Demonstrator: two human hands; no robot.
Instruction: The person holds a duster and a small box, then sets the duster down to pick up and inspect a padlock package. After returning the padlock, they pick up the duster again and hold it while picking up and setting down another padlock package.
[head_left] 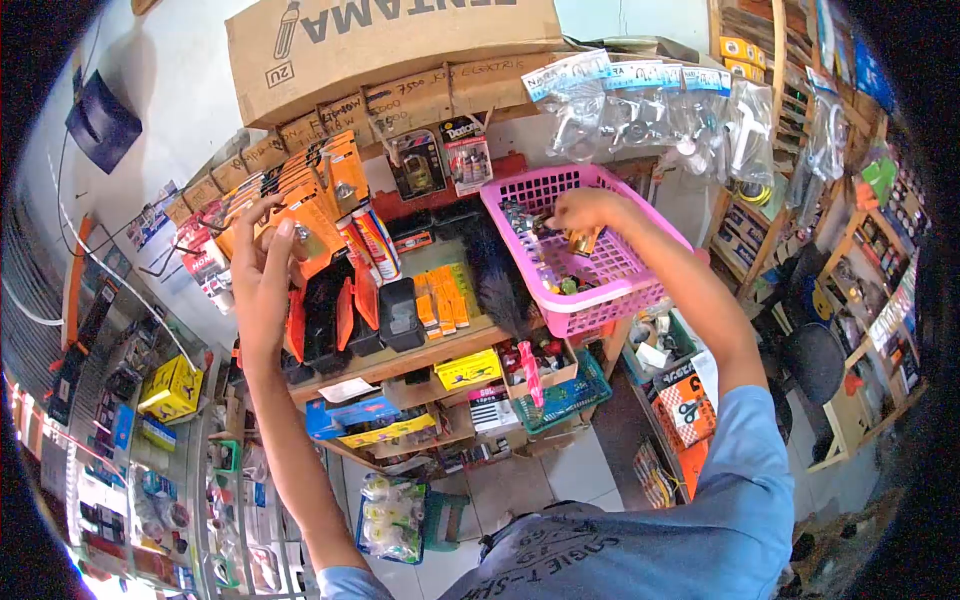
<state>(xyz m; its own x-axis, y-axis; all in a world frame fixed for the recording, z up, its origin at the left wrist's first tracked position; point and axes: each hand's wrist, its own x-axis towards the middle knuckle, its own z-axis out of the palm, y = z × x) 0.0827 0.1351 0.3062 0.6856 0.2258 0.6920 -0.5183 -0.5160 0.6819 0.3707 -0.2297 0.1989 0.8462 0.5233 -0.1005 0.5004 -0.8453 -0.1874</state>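
My left hand (268,262) is raised beside a row of orange carded packs (318,235) hanging on the left. Its fingers are apart, with the thumb and fingertips right at the front cards. Over the pink plastic basket (575,322) on the right, my right hand (588,211) reaches in with its fingers curled down and pressed together. What those fingers hold is hidden, and I cannot tell it. Just below the palm shows a small orange-and-black pack (583,241). Small metal and plastic pieces (545,275) lie along the basket's left side.
Black bins (402,315) and orange boxes (440,300) stand on the wooden shelf between my hands. A large cardboard box (400,50) is above. Bagged taps (640,125) hang at the upper right. A glass display rack (150,480) stands left.
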